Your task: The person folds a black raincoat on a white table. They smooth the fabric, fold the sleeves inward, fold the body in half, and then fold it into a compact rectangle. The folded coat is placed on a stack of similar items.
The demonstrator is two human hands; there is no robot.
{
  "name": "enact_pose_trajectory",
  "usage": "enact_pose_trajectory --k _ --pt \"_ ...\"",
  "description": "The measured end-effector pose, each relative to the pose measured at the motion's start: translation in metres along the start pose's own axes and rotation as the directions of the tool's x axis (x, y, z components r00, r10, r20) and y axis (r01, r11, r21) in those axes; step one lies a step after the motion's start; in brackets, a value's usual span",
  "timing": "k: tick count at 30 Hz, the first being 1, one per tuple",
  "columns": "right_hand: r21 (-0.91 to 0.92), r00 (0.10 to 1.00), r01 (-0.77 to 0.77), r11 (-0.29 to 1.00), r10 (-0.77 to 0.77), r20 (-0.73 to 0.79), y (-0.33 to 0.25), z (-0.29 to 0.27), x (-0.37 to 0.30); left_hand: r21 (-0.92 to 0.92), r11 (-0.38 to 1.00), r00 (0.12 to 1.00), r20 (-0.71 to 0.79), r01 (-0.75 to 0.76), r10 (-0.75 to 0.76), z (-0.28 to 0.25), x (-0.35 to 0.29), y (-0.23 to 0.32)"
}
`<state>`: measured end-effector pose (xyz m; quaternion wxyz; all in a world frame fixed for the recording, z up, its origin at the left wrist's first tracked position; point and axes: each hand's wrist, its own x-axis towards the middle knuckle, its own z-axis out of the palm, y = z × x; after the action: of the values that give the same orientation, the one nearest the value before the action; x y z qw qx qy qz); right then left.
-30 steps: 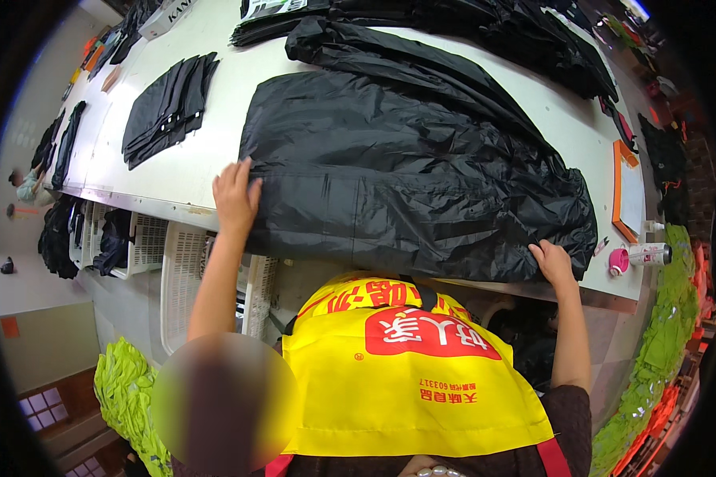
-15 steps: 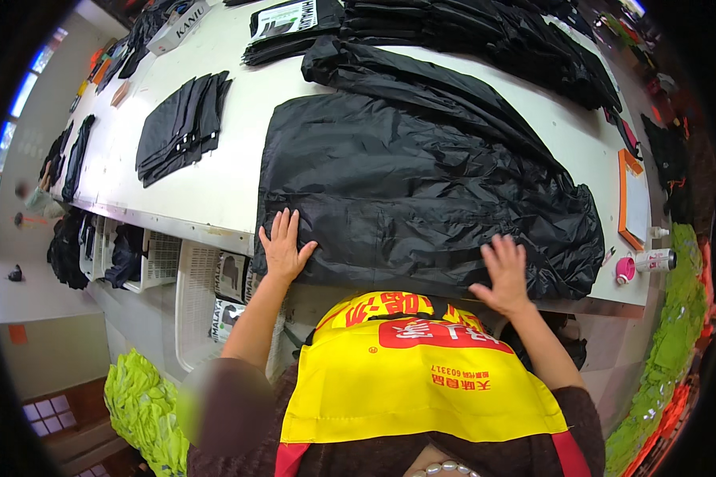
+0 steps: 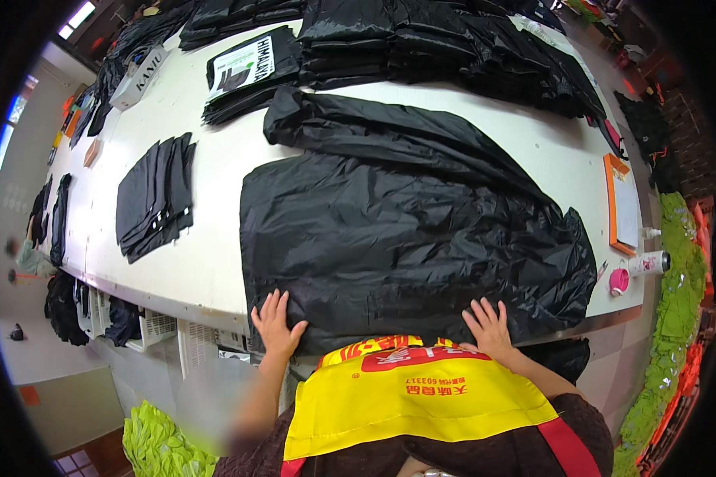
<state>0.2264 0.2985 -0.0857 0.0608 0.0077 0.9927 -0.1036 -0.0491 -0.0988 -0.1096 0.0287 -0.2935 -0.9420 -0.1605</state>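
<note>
A large black cover of thin, shiny fabric lies spread over the near part of the white table, wrinkled, with a bunched strip along its far side. My left hand rests on its near left corner, fingers spread and pointing away from me. Farther right, my right hand lies on the near edge of the same fabric, its fingers apart too. Neither hand grips anything. Part of the fabric's near edge is hidden behind my yellow apron.
Folded black cloths lie at left on the white table. Beyond are bagged black packs and tall black stacks. A clipboard, a pink cap and a white bottle sit at right. White baskets stand below.
My view has tilted up, so the table and fabric appear lower. My right hand has come down onto the fabric; my left hand stays at the near left corner.
</note>
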Motion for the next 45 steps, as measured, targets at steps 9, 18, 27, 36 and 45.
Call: enact_pose_trajectory --k 9,18,27,36,45 --pt "-0.100 0.863 -0.259 0.961 0.184 -0.470 0.128 -0.098 0.162 -0.202 0.810 0.827 -0.004 0.551 -0.563 -0.028 0.216 -0.103" --pt "0.407 0.722 -0.578 0.707 0.676 -0.148 0.289 -0.091 0.267 -0.791 -0.247 0.723 0.612 0.560 -0.319 -0.007 0.319 -0.101" --pt "0.895 0.718 -0.436 0.097 0.637 0.281 0.309 -0.120 0.257 -0.739 -0.463 0.768 0.617 0.490 -0.171 -0.007 0.334 -0.089" --pt "0.434 0.935 -0.356 0.828 0.319 0.157 0.260 -0.120 0.375 -0.836 0.100 0.788 0.460 0.540 -0.409 0.006 0.393 -0.097" --pt "0.154 0.588 -0.721 0.675 0.715 -0.378 0.335 -0.105 0.376 -0.423 0.807 0.856 -0.124 0.411 -0.501 0.067 0.393 -0.090"
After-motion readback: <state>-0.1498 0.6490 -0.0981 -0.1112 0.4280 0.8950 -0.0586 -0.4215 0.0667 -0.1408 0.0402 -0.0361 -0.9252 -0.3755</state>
